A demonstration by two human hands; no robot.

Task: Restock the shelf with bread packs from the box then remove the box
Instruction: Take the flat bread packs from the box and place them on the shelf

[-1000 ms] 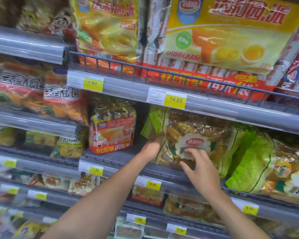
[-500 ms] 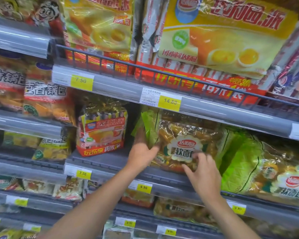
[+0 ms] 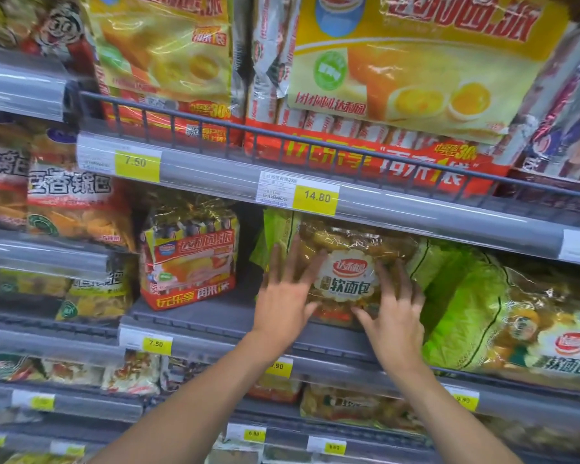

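A clear and green bread pack (image 3: 349, 249) with a white scalloped label stands upright on the grey middle shelf (image 3: 195, 316). My left hand (image 3: 287, 289) lies flat against its left front, fingers spread. On the pack's lower right front rests my right hand (image 3: 394, 313), also with spread fingers. Neither hand is wrapped around the pack. Further green bread packs (image 3: 476, 306) lean to its right on the same shelf. The box is out of view.
A red and yellow cake pack (image 3: 190, 262) stands left of the bread pack with a bare gap of shelf between them. The shelf above (image 3: 416, 209) overhangs closely and carries large yellow packs. Price tags line each shelf edge. Lower shelves hold more packets.
The pack has been set upright and pushed back on the shelf. My left hand came from the pack's left edge onto its front, and both hands now rest flat with fingers spread.
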